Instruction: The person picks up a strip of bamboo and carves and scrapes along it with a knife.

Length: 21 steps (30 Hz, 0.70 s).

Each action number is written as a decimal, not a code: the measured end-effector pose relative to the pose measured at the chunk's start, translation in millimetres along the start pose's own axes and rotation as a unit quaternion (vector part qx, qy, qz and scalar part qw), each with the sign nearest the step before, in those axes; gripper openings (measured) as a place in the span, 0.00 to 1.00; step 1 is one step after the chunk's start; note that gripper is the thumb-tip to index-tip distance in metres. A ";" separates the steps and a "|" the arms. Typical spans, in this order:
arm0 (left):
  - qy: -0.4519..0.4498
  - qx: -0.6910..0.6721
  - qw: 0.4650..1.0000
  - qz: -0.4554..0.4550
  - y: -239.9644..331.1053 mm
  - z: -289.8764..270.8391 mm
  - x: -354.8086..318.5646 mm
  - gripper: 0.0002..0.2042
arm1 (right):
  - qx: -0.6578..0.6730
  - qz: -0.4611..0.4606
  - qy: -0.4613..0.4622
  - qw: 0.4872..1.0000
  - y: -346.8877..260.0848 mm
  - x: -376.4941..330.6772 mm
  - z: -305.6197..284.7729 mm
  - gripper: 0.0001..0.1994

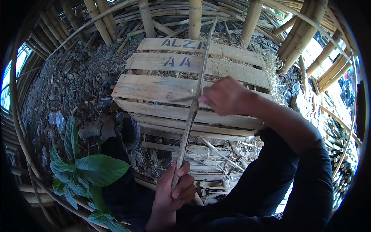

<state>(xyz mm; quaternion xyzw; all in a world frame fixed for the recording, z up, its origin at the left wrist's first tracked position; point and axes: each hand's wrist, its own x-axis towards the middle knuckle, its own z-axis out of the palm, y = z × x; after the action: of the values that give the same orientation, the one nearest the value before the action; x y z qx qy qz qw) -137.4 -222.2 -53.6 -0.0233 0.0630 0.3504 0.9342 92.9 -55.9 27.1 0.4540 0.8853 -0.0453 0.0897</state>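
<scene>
My left hand (pixel 174 186), at the lower middle, is closed round the lower end of a long, thin bamboo strip (pixel 188 129). The strip slants up and slightly right, across a wooden slatted crate (pixel 154 88), its far end beyond the crate's back slats. My right hand (pixel 223 96) is closed on a knife, whose narrow blade (pixel 181 99) lies across the strip and points left. Fingers cover the knife's handle. Blade and strip meet above the crate's near top slats.
Straw (pixel 275 67) pokes out round the crate. Bamboo posts (pixel 195 19) stand behind it. A leafy green plant (pixel 101 169) rises at the lower left, near a shoe (pixel 91 129) on the dark, littered ground. Cut bamboo pieces (pixel 340 154) are piled at the right.
</scene>
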 end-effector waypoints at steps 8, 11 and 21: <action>0.005 0.023 1.000 0.001 -0.1 -1.6 3.5 0.17 | -0.020 0.041 -0.045 0.998 13.4 7.4 0.0 0.24; -0.009 -0.003 1.000 0.005 1.5 -6.8 4.0 0.17 | -0.037 0.024 -0.008 0.999 10.7 10.0 0.9 0.25; -0.007 -0.036 0.999 0.013 3.5 -4.2 1.1 0.17 | -0.046 -0.049 0.025 0.997 1.5 11.7 2.9 0.24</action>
<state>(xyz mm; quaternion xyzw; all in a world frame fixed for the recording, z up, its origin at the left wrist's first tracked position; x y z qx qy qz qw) -139.3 -219.3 -57.9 -0.0538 0.0442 0.3645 0.9286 87.8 -46.2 21.9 0.4068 0.9095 0.0021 0.0857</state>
